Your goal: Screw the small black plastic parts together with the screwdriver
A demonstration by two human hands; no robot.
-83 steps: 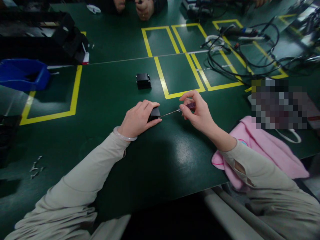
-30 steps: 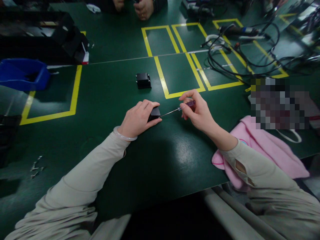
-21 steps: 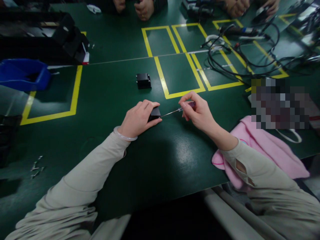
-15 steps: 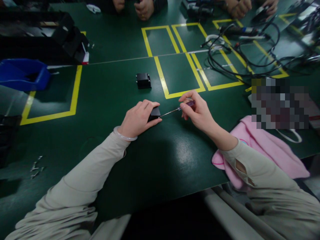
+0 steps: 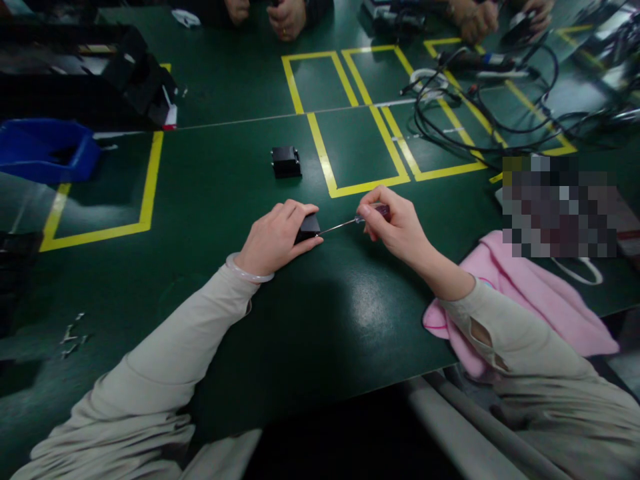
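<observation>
On the green table, my left hand [image 5: 278, 237] grips a small black block [image 5: 309, 227] between thumb and fingers. My right hand [image 5: 393, 223] is closed around the purple handle of a screwdriver [image 5: 340, 227]. The thin shaft points left, and its tip meets the block's right lower corner beside my left thumb. Whether the tip sits in a screw is too small to tell. A second black block [image 5: 287, 162], with small shiny screws at its sides, stands on the table beyond my left hand.
A blue bin [image 5: 50, 150] lies at the left, with loose screws [image 5: 73, 337] nearer me. Black cables [image 5: 480, 120] are coiled at the back right. A pink cloth [image 5: 540, 300] lies under my right forearm. Other people's hands [image 5: 287, 19] rest at the far edge.
The fingers of my right hand have shifted slightly around the screwdriver's handle, and the hand's top sits a little lower. My left hand and both blocks stay in place.
</observation>
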